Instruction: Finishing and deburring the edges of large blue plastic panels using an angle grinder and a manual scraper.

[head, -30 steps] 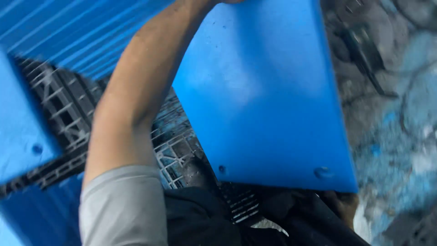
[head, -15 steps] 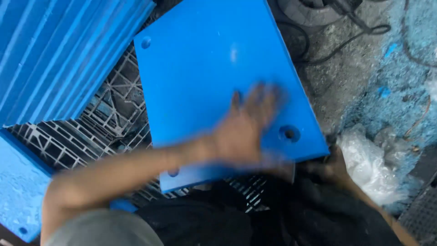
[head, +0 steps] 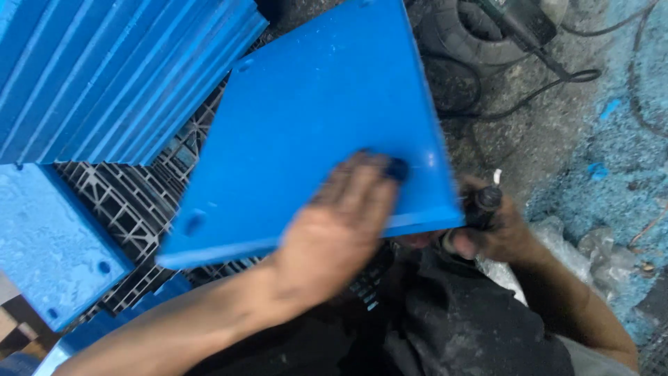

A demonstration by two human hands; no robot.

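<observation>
A flat blue plastic panel [head: 306,118] with small holes near its corners lies tilted across a black plastic lattice pallet [head: 132,209]. My left hand [head: 334,223] rests flat on the panel's near edge, fingers spread, with a fingertip at a hole close to the right corner. My right hand [head: 487,226] sits just off that right corner, curled around a small dark cylindrical tool [head: 483,202]. Both hands are smeared with dark grime.
A stack of blue ribbed panels [head: 104,69] lies at upper left, another blue panel [head: 49,244] at lower left. Black cables [head: 529,97] and a power tool [head: 515,21] lie on the grey floor, with blue shavings [head: 612,181] and clear plastic wrap [head: 577,244] at right.
The blue panel has turned and shifted, its near right corner now by my right hand. My left hand slid along it to the near edge. My right hand with the tool came into view.
</observation>
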